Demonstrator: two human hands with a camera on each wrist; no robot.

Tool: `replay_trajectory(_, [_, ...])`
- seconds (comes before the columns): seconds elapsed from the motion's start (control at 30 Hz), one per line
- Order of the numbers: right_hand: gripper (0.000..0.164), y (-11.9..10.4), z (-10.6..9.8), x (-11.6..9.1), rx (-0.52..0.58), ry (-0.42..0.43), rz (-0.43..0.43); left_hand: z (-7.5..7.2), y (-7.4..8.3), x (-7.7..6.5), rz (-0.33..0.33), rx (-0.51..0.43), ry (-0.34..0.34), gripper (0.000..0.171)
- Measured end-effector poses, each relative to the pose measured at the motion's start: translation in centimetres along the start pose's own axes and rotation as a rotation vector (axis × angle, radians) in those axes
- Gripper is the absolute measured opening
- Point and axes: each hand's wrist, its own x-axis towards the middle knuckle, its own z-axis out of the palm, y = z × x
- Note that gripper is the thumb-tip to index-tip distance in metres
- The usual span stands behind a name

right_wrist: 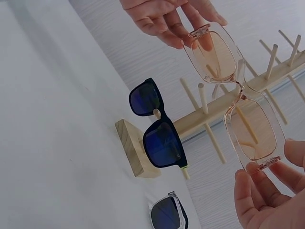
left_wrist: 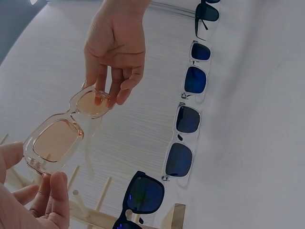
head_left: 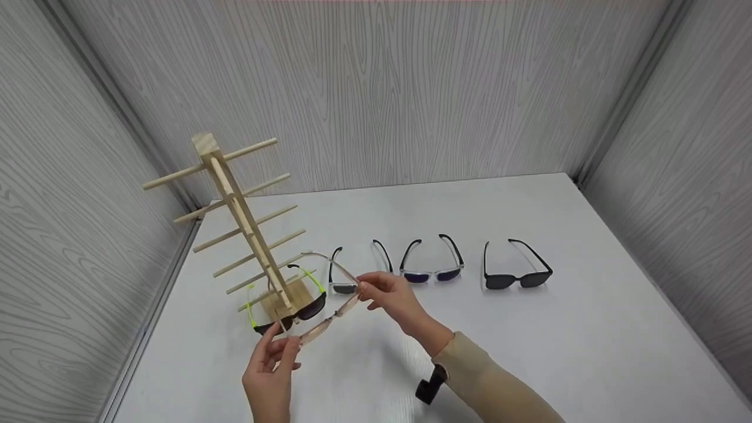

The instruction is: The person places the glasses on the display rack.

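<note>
My left hand (head_left: 271, 367) and right hand (head_left: 395, 298) hold a pair of glasses (left_wrist: 55, 138) between them, one at each end. They have a clear pinkish frame and pale orange lenses, and the temples are unfolded, pointing away from me. Fingers and thumb of each hand pinch the frame near a hinge, as both wrist views show. The glasses are held up in front of a wooden display rack (head_left: 244, 220). Dark sunglasses (right_wrist: 162, 143) with yellow-green temples sit on the rack's lowest level, just beyond my left fingertips.
Right of the rack lie clear-framed sunglasses (head_left: 344, 288), partly hidden behind my right hand. Beyond them are another clear-framed pair (head_left: 417, 277) and a black pair (head_left: 499, 282), all with open temples on the white table (head_left: 587, 329). Grey wood-grain panels (head_left: 376, 94) enclose the table.
</note>
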Motion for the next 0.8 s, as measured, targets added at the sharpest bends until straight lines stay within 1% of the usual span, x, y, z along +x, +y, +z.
replay_trajectory(0.13, [0.034, 0.0, 0.6, 0.5, -0.008, -0.003, 0.008, -0.4, 0.1, 0.4, 0.003, 0.011, 0.015, 0.044])
replay_trajectory(0.33, [0.035, -0.1, 1.4, 1.2, -0.018, -0.012, 0.033, -0.8, 0.3, 0.9, -0.030, 0.035, 0.028, 0.041])
replay_trajectory(0.57, [0.034, -0.5, 2.3, 1.9, 0.008, -0.023, 0.049, -1.2, 0.3, 1.8, -0.070, 0.004, 0.045, 0.046])
replay_trajectory(0.7, [0.031, -0.7, 2.9, 2.3, 0.014, -0.028, 0.053, -1.6, 0.3, 2.5, -0.061, -0.017, 0.065, 0.042])
replay_trajectory(0.8, [0.032, -0.9, 3.3, 2.6, 0.008, -0.036, 0.072, -2.0, 0.2, 2.9, -0.034, -0.023, 0.073, 0.041])
